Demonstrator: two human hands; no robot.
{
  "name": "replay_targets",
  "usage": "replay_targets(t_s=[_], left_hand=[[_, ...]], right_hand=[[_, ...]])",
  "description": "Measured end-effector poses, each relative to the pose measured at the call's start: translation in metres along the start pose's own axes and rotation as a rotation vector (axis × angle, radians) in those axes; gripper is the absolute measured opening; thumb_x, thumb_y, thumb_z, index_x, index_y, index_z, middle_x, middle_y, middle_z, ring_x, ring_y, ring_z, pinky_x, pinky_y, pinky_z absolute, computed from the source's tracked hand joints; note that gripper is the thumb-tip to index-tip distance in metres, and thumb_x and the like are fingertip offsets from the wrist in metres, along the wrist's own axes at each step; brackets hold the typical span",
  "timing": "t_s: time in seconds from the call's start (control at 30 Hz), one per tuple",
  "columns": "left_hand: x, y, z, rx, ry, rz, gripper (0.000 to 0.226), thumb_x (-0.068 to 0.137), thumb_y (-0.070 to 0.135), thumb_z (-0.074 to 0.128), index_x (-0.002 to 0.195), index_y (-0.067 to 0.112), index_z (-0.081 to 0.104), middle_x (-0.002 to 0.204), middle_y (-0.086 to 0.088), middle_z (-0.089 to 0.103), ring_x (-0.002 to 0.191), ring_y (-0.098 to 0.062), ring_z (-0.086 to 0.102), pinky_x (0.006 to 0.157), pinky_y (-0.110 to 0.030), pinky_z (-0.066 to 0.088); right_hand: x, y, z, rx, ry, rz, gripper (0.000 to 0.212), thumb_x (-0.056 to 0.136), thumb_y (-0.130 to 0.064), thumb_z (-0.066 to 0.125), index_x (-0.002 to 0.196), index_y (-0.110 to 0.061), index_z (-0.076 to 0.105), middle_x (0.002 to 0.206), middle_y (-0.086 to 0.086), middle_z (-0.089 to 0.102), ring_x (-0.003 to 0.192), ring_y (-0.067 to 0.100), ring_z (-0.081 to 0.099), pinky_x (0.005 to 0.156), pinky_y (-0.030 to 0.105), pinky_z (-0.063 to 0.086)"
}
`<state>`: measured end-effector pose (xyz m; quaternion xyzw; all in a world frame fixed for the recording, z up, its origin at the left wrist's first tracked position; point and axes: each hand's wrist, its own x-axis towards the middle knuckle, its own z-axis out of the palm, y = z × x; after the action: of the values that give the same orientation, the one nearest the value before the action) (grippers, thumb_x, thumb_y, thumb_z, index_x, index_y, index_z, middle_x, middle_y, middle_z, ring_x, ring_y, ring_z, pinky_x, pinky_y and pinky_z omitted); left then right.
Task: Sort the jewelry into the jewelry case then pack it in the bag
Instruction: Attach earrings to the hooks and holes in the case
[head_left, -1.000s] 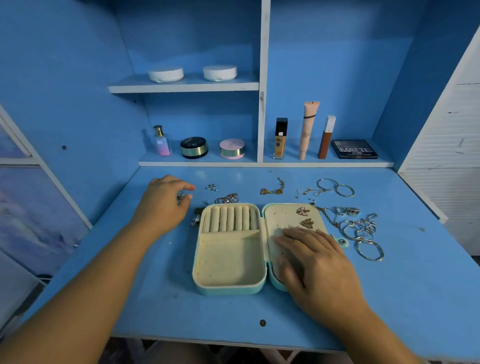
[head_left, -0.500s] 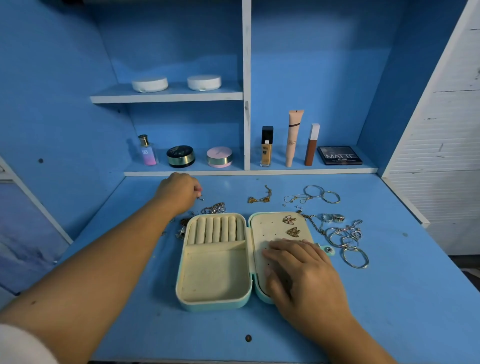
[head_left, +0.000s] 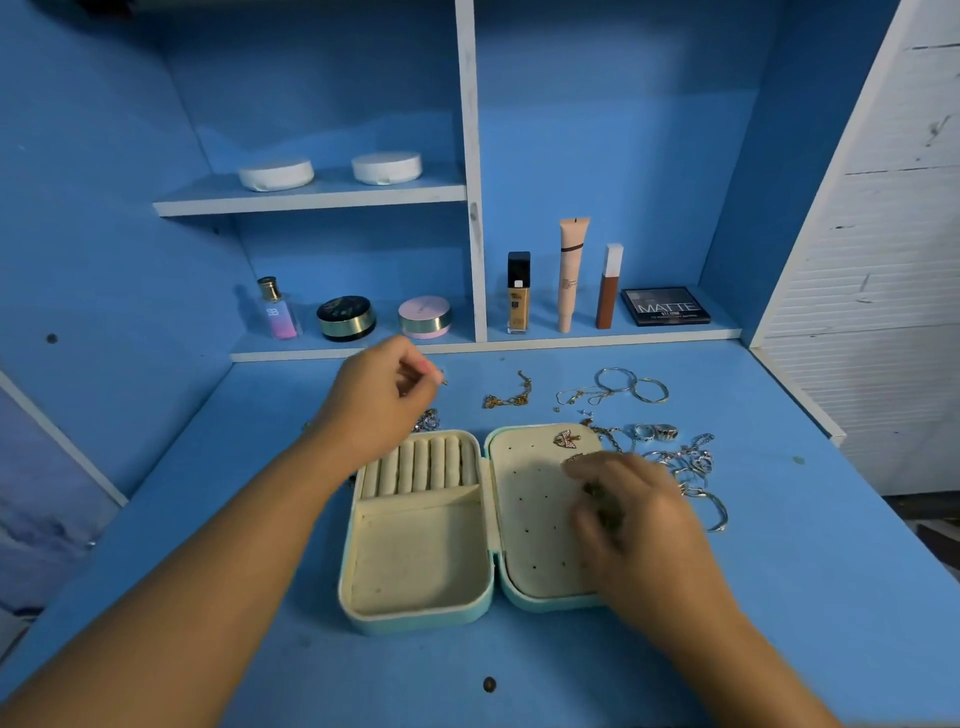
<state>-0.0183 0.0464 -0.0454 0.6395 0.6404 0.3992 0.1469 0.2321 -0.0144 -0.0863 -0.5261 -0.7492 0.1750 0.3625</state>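
Note:
The mint jewelry case (head_left: 415, 618) lies open on the blue desk, cream inside, with ring rolls (head_left: 421, 462) at the far end of its left half. A butterfly earring (head_left: 566, 439) is pinned on the holed right pad (head_left: 535, 499). My left hand (head_left: 379, 400) hovers behind the case and pinches a small silver earring (head_left: 443, 381) at its fingertips. My right hand (head_left: 634, 519) is blurred over the right pad, its fingertips at a second earring; its grip is unclear. Loose pieces lie behind and to the right: a gold chain (head_left: 511, 397), hoops (head_left: 631, 384), rings (head_left: 657, 431), a silver tangle (head_left: 691, 462).
A low shelf behind the desk holds a perfume bottle (head_left: 278, 312), two round compacts (head_left: 347, 317), foundation tubes (head_left: 571, 275) and a matte palette (head_left: 665, 306). Two white pots (head_left: 275, 174) sit on the upper shelf. A white slatted panel (head_left: 883, 260) stands at the right.
My left hand has lifted off the desk with the small earring pinched. My right hand has shifted on the right pad toward the second earring, with its fingers now bent.

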Motion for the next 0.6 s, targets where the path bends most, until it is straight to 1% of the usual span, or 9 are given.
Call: replay_targets(t_s=[0.03,0.1,0.13,0.17,0.23,0.33,0.47,0.53,0.6], left_hand=[[-0.007,0.006,0.004,-0.007,-0.019,0.003,0.009,0.089,0.02,0.066,0.082,0.02,0.059,0.08,0.012,0.07,0.075,-0.005,0.067,0.069,-0.023,0.053],[-0.02,0.016,0.012,0.011,-0.058,0.012,0.009,0.086,0.023,0.07,0.081,0.021,0.062,0.075,0.01,0.068,0.068,-0.001,0.064,0.064,-0.016,0.051],[-0.025,0.019,0.017,0.026,-0.078,0.023,0.009,0.085,0.023,0.071,0.081,0.022,0.063,0.073,0.01,0.067,0.066,0.001,0.063,0.061,-0.011,0.048],[-0.028,0.021,0.021,0.045,-0.1,0.036,0.009,0.085,0.023,0.071,0.081,0.022,0.063,0.072,0.012,0.065,0.066,0.003,0.061,0.059,-0.008,0.045],[-0.033,0.024,0.029,0.093,-0.143,0.067,0.007,0.084,0.023,0.072,0.083,0.025,0.065,0.073,0.015,0.064,0.066,0.003,0.061,0.061,-0.01,0.048],[-0.037,0.026,0.038,0.174,-0.173,0.139,0.007,0.084,0.021,0.072,0.086,0.025,0.067,0.078,0.016,0.063,0.07,0.0,0.06,0.069,-0.024,0.053],[-0.039,0.031,0.045,0.259,-0.131,0.16,0.014,0.084,0.022,0.069,0.095,0.024,0.061,0.081,0.012,0.066,0.076,-0.006,0.063,0.071,-0.027,0.053],[-0.038,0.032,0.049,0.281,-0.097,0.159,0.012,0.083,0.022,0.07,0.094,0.024,0.063,0.081,0.011,0.068,0.077,-0.008,0.064,0.072,-0.031,0.055],[-0.036,0.033,0.052,0.286,-0.067,0.143,0.011,0.082,0.021,0.071,0.092,0.024,0.066,0.079,0.01,0.068,0.076,-0.01,0.064,0.072,-0.034,0.056]], right_hand=[[0.007,0.004,-0.005,-0.013,-0.003,0.101,0.027,0.088,-0.024,0.054,0.113,-0.026,0.065,0.113,-0.01,0.059,0.109,0.009,0.048,0.079,0.006,0.033],[0.02,0.009,-0.014,-0.079,-0.071,0.302,0.032,0.092,-0.027,0.052,0.122,-0.02,0.06,0.116,-0.003,0.057,0.105,0.015,0.051,0.08,0.022,0.04],[0.025,0.01,-0.017,-0.102,-0.116,0.366,0.032,0.092,-0.027,0.051,0.122,-0.017,0.059,0.112,-0.002,0.059,0.099,0.017,0.053,0.079,0.027,0.043],[0.028,0.009,-0.019,-0.098,-0.15,0.405,0.031,0.092,-0.026,0.05,0.119,-0.016,0.059,0.104,-0.004,0.061,0.092,0.017,0.055,0.076,0.028,0.045],[0.03,0.007,-0.019,-0.037,-0.197,0.465,0.024,0.091,-0.026,0.049,0.111,-0.022,0.063,0.088,-0.008,0.063,0.077,0.013,0.058,0.066,0.027,0.047],[0.029,0.003,-0.018,-0.036,-0.186,0.505,0.016,0.09,-0.026,0.051,0.094,-0.026,0.066,0.08,-0.003,0.067,0.066,0.012,0.059,0.057,0.026,0.047],[0.028,-0.001,-0.021,0.006,-0.129,0.541,0.021,0.09,-0.018,0.049,0.08,-0.021,0.067,0.08,0.004,0.069,0.072,0.022,0.062,0.065,0.032,0.053],[0.029,-0.002,-0.022,0.021,-0.09,0.525,0.022,0.091,-0.019,0.048,0.082,-0.027,0.065,0.079,-0.002,0.068,0.075,0.017,0.062,0.068,0.033,0.052],[0.03,-0.003,-0.022,0.046,-0.048,0.492,0.024,0.092,-0.021,0.046,0.097,-0.03,0.067,0.078,-0.011,0.065,0.073,0.007,0.058,0.065,0.029,0.049]])
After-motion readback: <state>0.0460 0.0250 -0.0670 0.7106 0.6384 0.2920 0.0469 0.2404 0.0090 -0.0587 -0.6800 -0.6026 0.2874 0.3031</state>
